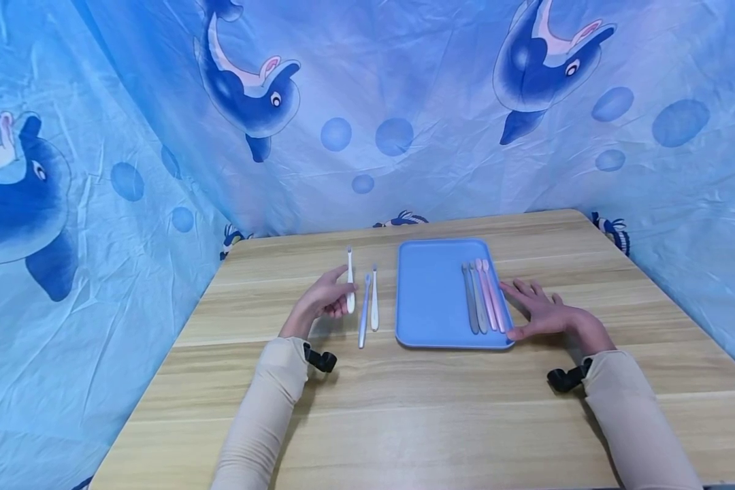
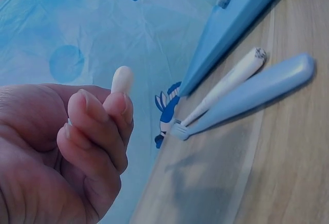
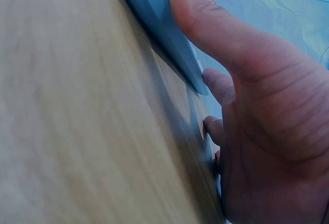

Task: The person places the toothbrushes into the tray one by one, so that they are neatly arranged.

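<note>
My left hand pinches a white toothbrush just above the table, bristle head pointing away. Its rounded handle end pokes out past the curled fingers in the left wrist view. Beside that hand, a blue toothbrush and another white toothbrush lie on the wood. A blue tray carries two greyish toothbrushes and two pink toothbrushes side by side along its right part. At the tray's right edge is my right hand, fingers spread, the thumb at the near right corner.
The wooden table stretches to a blue curtain printed with dolphins, which hangs behind and at the sides. Each wrist bears a small black camera mount.
</note>
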`<state>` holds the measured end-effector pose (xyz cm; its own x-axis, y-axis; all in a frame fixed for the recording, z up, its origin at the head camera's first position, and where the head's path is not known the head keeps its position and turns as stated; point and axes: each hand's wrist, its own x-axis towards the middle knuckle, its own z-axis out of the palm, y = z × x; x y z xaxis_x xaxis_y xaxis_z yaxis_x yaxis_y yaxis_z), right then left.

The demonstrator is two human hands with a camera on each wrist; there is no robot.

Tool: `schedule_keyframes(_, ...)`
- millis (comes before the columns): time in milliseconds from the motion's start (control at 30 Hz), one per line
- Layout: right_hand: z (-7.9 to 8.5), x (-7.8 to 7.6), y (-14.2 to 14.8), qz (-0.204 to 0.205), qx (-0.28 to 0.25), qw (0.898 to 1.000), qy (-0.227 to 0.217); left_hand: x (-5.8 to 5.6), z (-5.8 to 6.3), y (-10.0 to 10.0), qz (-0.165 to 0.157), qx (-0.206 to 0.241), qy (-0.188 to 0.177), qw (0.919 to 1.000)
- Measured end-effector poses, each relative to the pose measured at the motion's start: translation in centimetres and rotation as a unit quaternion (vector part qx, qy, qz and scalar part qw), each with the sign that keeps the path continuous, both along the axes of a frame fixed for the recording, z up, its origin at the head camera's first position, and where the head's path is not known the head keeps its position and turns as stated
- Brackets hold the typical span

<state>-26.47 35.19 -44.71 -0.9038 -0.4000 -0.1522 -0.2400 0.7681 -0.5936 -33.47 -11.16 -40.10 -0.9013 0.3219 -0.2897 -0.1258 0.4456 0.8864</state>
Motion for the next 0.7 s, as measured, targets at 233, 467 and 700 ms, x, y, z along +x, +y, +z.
schedule_keyframes(233, -0.8, -0.3, 0.4, -0.005, -0.001, 1.0, 0.002, 0.3, 0.5, 0.5, -0.001, -0.002, 0.006, 1.0)
schedule_keyframes(467, -0.3, -0.1, 0.0, -0.003, -0.002, 1.0, -0.003, 0.5, 0.9, 1.1, -0.007, 0.005, 0.01, 0.9999)
schedule_keyframes(700, 0.1, 0.0, -0.2, -0.007, 0.015, 1.0, -0.01, 0.6, 1.2, 1.8, -0.013, -0.003, 0.018, 0.9998)
